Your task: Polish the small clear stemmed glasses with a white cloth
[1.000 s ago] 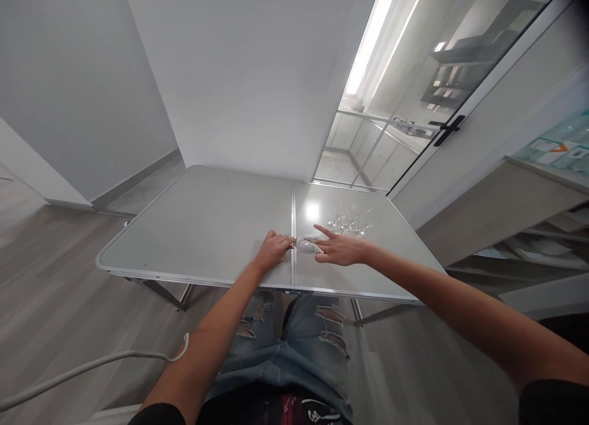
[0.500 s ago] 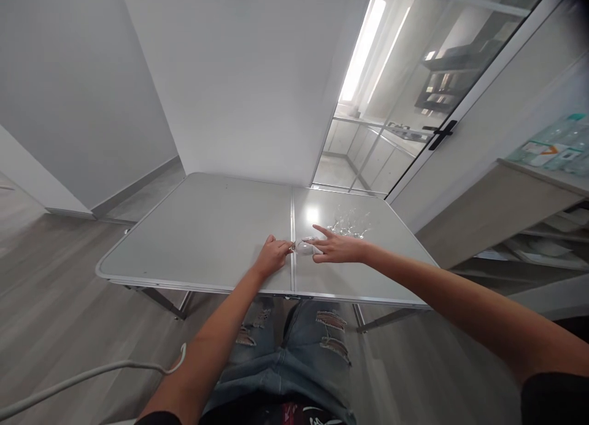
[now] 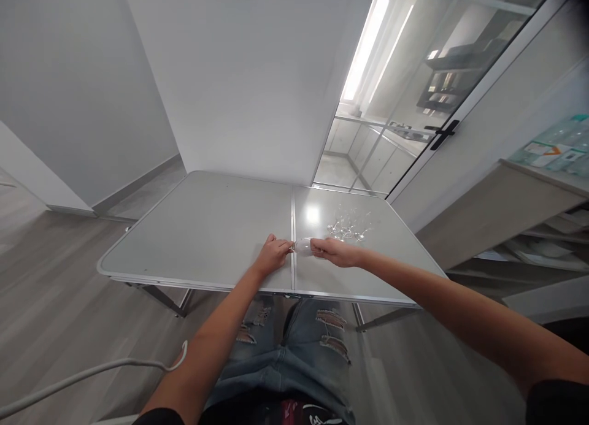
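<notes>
A small, clear, rounded object lies between my hands, just right of the table's metal seam; its exact kind is too small to make out. My left hand pinches its left end, where a little shiny piece shows at the fingertips. The fingers of my right hand are closed on the right end and hide that part. Behind my right hand lies a tangled cluster of clear, shiny pieces on the table's right half.
The grey folding table has a metal rim and stands against a white wall. At right are a glazed door with a black handle and a shelf with plastic bottles. A white cable runs beside my left forearm.
My right hand has gone from spread fingers to a closed grip on the clear object's right end. My left hand has kept its pinch and place.
</notes>
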Demonstrator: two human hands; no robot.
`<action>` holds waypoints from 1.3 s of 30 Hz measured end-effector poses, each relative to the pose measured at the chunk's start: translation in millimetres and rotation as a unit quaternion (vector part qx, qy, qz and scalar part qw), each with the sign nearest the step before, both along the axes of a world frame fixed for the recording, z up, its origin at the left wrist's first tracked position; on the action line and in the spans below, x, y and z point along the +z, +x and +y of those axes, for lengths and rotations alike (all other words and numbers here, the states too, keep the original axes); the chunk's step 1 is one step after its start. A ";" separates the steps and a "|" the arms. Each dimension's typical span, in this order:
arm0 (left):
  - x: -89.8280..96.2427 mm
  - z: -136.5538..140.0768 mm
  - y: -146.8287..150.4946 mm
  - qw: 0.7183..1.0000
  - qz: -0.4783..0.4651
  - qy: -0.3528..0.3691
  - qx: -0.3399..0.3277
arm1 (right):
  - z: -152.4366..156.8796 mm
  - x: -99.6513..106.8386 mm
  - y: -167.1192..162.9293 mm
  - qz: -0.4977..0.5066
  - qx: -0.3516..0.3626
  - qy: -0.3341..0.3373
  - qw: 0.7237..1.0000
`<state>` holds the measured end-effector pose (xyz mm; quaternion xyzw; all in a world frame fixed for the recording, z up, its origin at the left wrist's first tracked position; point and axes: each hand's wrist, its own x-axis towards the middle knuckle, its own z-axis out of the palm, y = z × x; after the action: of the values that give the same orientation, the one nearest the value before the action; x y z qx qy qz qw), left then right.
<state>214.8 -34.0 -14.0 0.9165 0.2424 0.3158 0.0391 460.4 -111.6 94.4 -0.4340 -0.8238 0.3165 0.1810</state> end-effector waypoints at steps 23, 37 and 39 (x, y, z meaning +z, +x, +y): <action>-2.5 3.1 -0.4 0.998 -0.029 -0.017 0.043 | -8.4 4.8 -17.1 0.120 -0.090 -0.029 0.988; -3.2 2.1 -0.7 0.999 -0.028 -0.037 -0.014 | -3.3 2.5 2.8 -0.146 0.092 0.193 0.966; -2.4 1.7 -0.5 0.999 -0.026 -0.040 -0.008 | -5.1 -3.0 -1.6 -0.106 0.021 0.163 0.981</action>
<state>214.3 -32.3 -16.4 0.9076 0.2459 0.3295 0.0846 458.8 -116.7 91.4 -0.4119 -0.8880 0.1338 0.1545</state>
